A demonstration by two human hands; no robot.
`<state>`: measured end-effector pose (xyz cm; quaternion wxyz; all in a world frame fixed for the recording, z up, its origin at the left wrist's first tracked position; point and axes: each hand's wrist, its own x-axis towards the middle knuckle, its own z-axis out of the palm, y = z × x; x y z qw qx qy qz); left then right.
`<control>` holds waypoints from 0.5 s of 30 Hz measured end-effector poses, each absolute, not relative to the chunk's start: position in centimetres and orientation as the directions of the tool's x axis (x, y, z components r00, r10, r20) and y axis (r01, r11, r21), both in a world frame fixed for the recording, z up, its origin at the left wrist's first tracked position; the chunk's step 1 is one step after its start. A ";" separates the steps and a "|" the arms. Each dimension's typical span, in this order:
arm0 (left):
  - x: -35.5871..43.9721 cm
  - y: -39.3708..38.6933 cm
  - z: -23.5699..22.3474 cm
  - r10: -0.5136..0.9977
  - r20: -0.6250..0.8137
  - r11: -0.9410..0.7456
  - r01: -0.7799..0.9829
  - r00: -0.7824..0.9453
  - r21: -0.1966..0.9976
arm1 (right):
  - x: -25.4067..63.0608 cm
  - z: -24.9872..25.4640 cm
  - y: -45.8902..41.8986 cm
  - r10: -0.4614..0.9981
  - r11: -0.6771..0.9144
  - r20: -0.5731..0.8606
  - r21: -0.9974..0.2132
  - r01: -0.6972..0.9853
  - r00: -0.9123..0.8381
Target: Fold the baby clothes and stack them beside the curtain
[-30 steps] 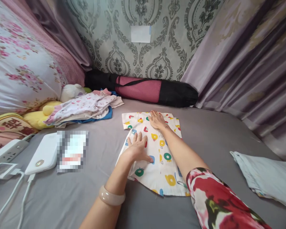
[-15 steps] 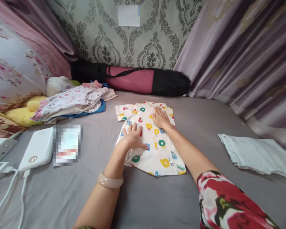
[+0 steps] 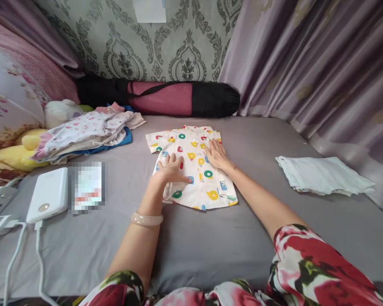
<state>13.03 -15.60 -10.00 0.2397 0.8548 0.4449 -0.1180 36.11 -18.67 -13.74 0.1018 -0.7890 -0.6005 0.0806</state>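
Observation:
A small white short-sleeved shirt (image 3: 191,195) with a print of colourful shapes lies spread on the grey sheet, collar towards the wall. My left hand (image 3: 172,171) rests on its left side, fingers spread and thumb pointing right. Flat on the upper right part lies my right hand (image 3: 217,155), its fingers stretched towards the collar. Part of the right sleeve is hidden by that hand. Near the right edge the cloth looks folded over, with a greenish bit showing at the hem.
Several clothes (image 3: 89,129) are piled at the left by yellow and white plush toys. A white power bank (image 3: 49,193) with a cable lies near a power strip (image 3: 1,197). Folded white cloth (image 3: 322,174) is at the right. A black and pink long bag (image 3: 159,97) lines the wall.
My right hand has slid down from near the collar along the shirt's right side. My left hand keeps its place on the cloth. The view has shifted slightly.

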 end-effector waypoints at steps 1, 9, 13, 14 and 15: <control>13.0 -15.7 -10.0 0.702 -0.416 -0.493 0.816 0.578 0.301 | 35.8 -13.7 -19.9 0.970 -0.240 -0.019 -0.239 0.941 0.243; 12.5 -16.6 -10.2 0.706 -0.387 -0.526 0.805 0.594 0.275 | 32.8 -13.3 -28.3 0.980 -0.201 -0.046 -0.219 0.955 0.196; 12.4 -16.9 -10.0 0.709 -0.387 -0.522 0.807 0.590 0.275 | 32.3 -13.5 -29.8 0.984 -0.179 -0.039 -0.195 0.964 0.174; 12.4 -16.9 -9.9 0.708 -0.388 -0.522 0.807 0.590 0.275 | 32.3 -13.5 -29.9 0.984 -0.177 -0.041 -0.192 0.965 0.172; 12.3 -17.0 -9.8 0.708 -0.389 -0.522 0.807 0.590 0.275 | 32.4 -13.5 -29.9 0.984 -0.177 -0.045 -0.192 0.965 0.172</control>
